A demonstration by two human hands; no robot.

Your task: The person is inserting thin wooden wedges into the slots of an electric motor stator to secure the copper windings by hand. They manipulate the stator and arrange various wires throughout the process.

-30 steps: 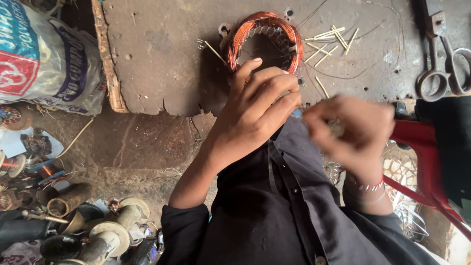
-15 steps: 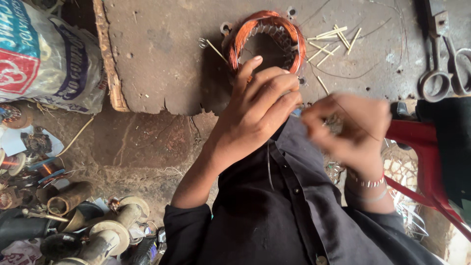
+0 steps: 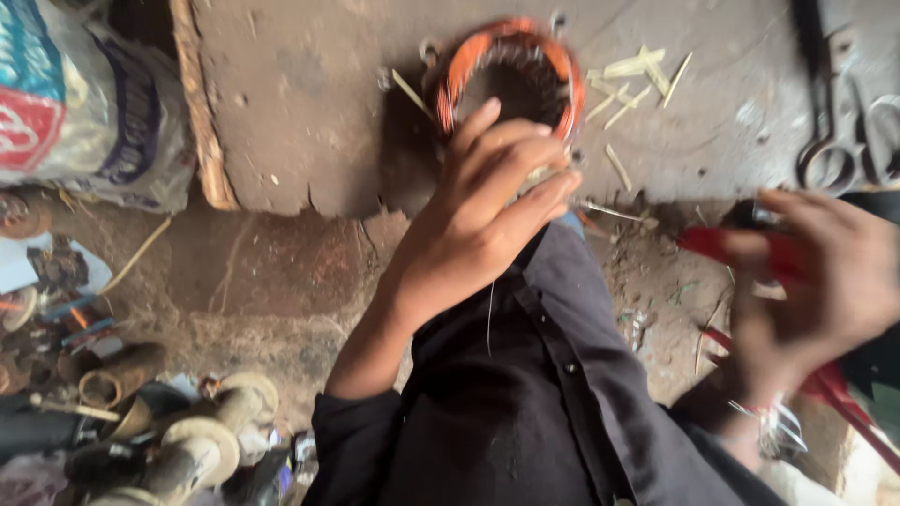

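Observation:
A round motor stator (image 3: 511,47) wound with orange copper wire lies on a worn wooden board (image 3: 300,103). My left hand (image 3: 478,220) grips its near rim, with the fingers laid across the winding and covering that edge. My right hand (image 3: 816,281) is off to the right, away from the stator and blurred by motion. It lies over a red bar (image 3: 712,242); I cannot tell whether it holds anything. My dark sleeve and shirt (image 3: 525,403) fill the lower middle.
Thin pale sticks (image 3: 637,80) lie scattered to the right of the stator, and scissors (image 3: 834,112) rest at the board's far right. A printed sack (image 3: 66,94) sits at the upper left. Spools and small parts (image 3: 178,440) clutter the dirt floor at the lower left.
My right hand has swung away from in front of my left hand, out to the right over the red bar. The left hand stays on the stator.

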